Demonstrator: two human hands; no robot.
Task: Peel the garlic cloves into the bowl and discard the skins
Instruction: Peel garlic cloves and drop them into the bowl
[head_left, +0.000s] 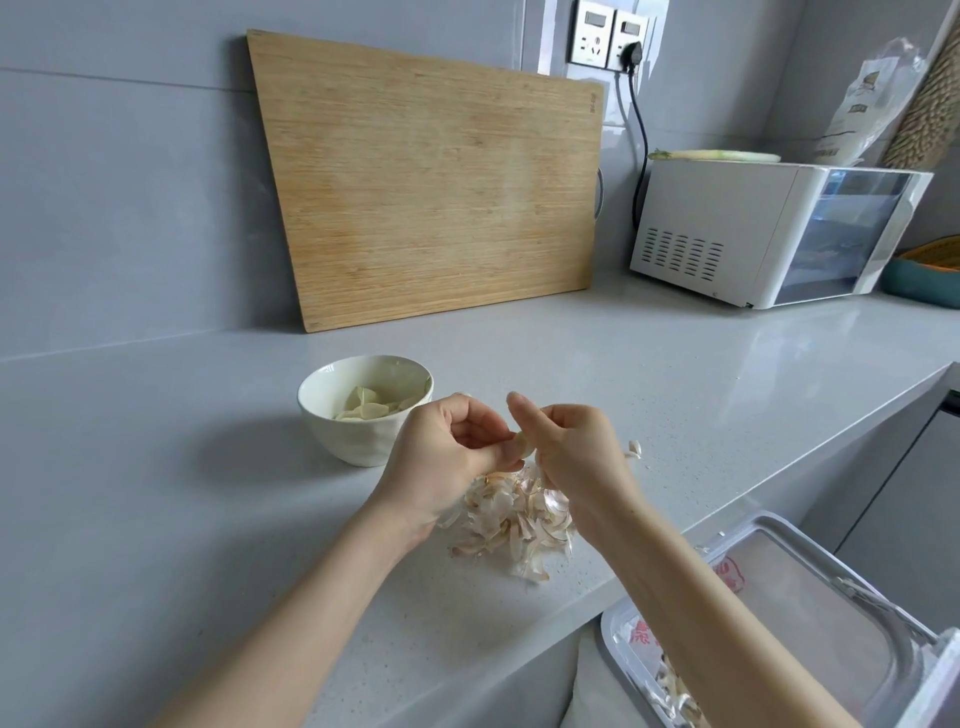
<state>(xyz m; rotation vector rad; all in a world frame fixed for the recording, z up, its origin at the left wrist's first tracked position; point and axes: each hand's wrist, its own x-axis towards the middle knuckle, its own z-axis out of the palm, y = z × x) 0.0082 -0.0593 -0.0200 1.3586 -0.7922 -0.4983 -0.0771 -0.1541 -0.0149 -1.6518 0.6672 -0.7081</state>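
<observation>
A white bowl (358, 439) with several peeled garlic cloves (370, 402) stands on the grey counter. Just right of it my left hand (441, 457) and my right hand (574, 447) meet above the counter, both pinching one pale garlic clove (523, 445) between their fingertips. Beneath the hands lies a heap of papery garlic skins (511, 525). One small loose piece of garlic (635, 449) lies on the counter to the right of my right hand.
A wooden cutting board (431, 182) leans on the back wall. A white microwave (769, 234) stands at the back right. Below the counter's front edge, an open bin lined with a plastic bag (779, 587) holds some skins.
</observation>
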